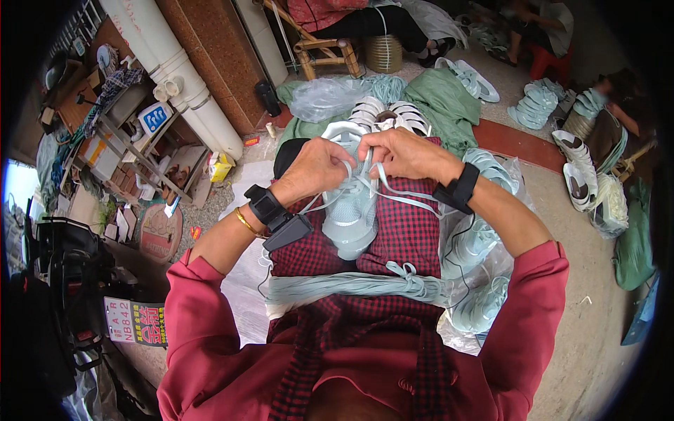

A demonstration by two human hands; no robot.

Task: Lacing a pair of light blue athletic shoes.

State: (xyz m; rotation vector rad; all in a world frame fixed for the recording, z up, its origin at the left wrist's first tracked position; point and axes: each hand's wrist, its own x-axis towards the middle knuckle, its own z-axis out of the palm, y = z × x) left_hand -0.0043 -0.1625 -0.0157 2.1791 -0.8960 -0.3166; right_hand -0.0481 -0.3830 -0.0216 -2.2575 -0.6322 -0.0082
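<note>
A pale blue-grey sports shoe [353, 214] rests on my lap, its heel toward me, on a red and black checked cloth [404, 228]. My left hand [317, 168] and my right hand [407, 153] meet over the shoe's front. Each pinches a pale lace [414, 200] that trails off across the cloth. A bundle of matching laces [351, 286] lies across my thighs, tied in a knot near its right end. Both wrists carry black bands, and the left one also has a small dark device and a gold bangle.
Clear bags of the same pale shoes [477, 281] sit at my right. More shoes [390, 116] and green cloth [446, 102] lie ahead. Stacks of shoes [537, 105] and seated people are at the far right. White pipes [175, 70], shelves and a dark scooter [63, 281] stand left.
</note>
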